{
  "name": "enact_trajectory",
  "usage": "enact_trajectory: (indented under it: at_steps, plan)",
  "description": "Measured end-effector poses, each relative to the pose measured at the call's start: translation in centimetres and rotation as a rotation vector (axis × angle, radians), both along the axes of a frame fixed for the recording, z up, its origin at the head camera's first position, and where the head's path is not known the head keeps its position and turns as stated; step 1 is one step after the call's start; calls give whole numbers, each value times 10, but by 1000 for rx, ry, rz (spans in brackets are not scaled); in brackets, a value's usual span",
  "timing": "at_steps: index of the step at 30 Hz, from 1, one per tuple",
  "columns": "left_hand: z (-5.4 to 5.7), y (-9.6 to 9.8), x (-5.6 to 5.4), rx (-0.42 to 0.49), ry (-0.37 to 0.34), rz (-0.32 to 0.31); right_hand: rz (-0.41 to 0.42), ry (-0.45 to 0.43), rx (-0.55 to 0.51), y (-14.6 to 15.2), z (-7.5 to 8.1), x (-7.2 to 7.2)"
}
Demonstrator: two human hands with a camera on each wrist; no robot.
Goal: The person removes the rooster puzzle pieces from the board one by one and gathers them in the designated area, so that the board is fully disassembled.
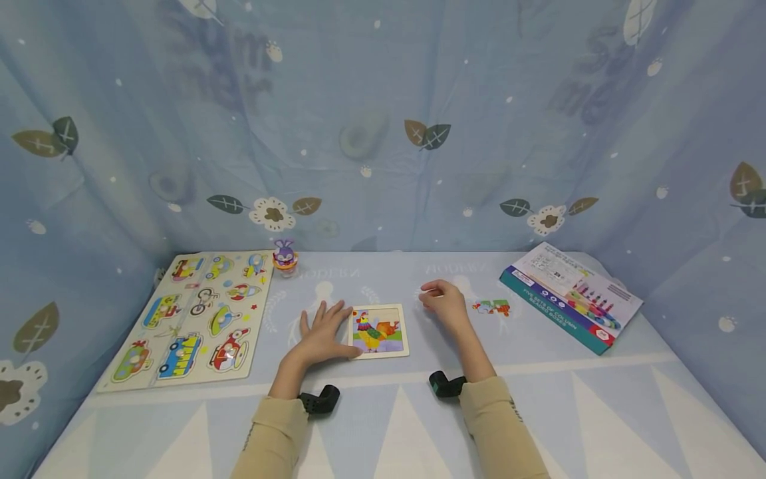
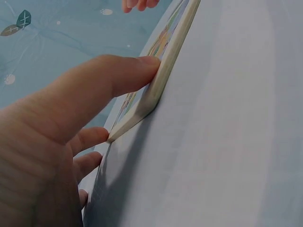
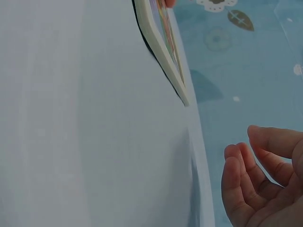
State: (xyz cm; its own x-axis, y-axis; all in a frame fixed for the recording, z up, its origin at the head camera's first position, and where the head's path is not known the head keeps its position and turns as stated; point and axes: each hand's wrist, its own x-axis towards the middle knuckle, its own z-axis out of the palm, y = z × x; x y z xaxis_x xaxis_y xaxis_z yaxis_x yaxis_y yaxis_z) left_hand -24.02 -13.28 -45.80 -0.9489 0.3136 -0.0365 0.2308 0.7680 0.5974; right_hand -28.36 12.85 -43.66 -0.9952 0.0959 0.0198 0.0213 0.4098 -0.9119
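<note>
We see the right hand (image 1: 445,303) raised between two things that matter here: the framed rooster puzzle (image 1: 377,330) just off its fingertips on the left, and a small cluster of loose puzzle pieces (image 1: 501,307) just beyond its back on the right. Its fingers bend loosely, thumb side facing the other fingertips, with a gap between them in the right wrist view; we see nothing pinched there. The left hand (image 1: 322,338) lies at the puzzle's left edge, fingers spread, the thumb resting on the near left corner of the frame and the index fingertip at the far left corner, so we judge that it steadies the board. The puzzle lies flat on the table, slightly wider than deep, its longer side running left to right; the cluster stretches the same way. The right hand is plainly nearer to the pieces, yet its fingertips point towards the puzzle, so in our judgement reaching the cluster calls for a swing to the right, while reaching the frame calls only for a short move left and down.
</note>
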Motion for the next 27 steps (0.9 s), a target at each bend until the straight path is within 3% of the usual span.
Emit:
enact_trajectory:
  at_steps: [27]
  plan:
    - [-2, 0, -2, 0, -15, 15, 125, 1, 7, -46, 1, 5]
